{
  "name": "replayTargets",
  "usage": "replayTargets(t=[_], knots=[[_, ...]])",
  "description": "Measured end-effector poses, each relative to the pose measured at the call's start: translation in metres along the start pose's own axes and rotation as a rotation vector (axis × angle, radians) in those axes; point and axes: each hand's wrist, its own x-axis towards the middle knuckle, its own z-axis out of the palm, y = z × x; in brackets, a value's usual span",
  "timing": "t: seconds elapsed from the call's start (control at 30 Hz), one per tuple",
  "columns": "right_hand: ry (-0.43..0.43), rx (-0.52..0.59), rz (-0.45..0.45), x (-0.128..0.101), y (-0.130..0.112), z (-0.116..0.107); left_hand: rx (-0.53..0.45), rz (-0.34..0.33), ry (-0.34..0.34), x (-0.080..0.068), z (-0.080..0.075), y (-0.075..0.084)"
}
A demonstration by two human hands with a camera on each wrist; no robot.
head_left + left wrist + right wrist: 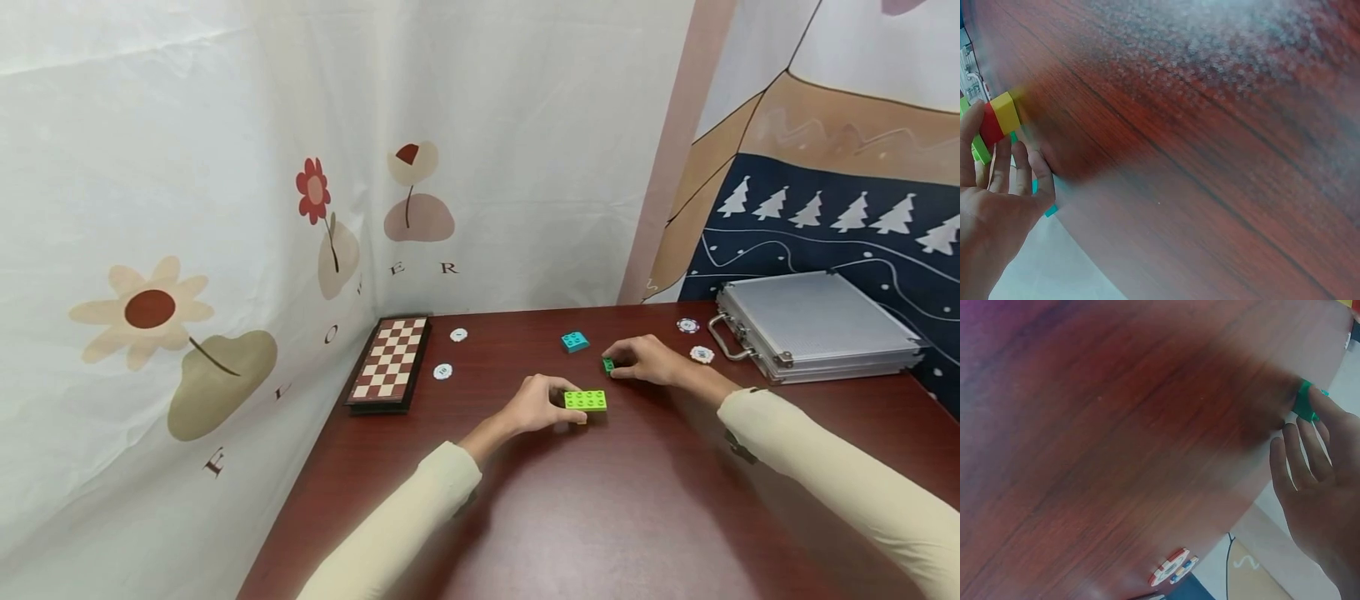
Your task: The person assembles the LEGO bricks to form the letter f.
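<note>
My left hand (534, 405) grips a small stack of toy building bricks over the middle of the table. A lime green studded brick (586, 401) tops the stack. Under it, the left wrist view shows a red brick (990, 126) and a yellow brick (1007, 112). Further right and a little farther back, my right hand (649, 361) pinches a small dark green brick (608, 366) between thumb and fingers; the same green brick (1304, 402) shows at the fingertips in the right wrist view. A teal brick (575, 342) lies on the table behind both hands.
On the reddish-brown table (600, 517), a checkered game board (390, 360) lies at the left edge. Two round chips lie beside it, and a chip (702, 354) and another lie by the silver case (825, 321) at back right. A printed curtain (525, 167) hangs behind.
</note>
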Motion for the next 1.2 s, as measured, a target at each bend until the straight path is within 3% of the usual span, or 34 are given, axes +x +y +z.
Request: replayTargets(t=[0.3, 0.63, 1.03, 1.2], knots=[[0.028, 0.026, -0.045, -0.006, -0.006, -0.001, -0.009, 0.000, 0.019, -0.002, 0.002, -0.002], [0.098, 0.040, -0.067, -0.014, -0.029, -0.016, 0.001, 0.012, 0.021, 0.000, 0.003, -0.003], [0.048, 0.128, -0.060, -0.018, -0.061, -0.021, -0.001, 0.020, 0.024, -0.001, 0.002, -0.002], [0.044, 0.137, -0.097, -0.019, -0.069, -0.018, -0.004, 0.029, 0.026, 0.000, 0.002, -0.001]])
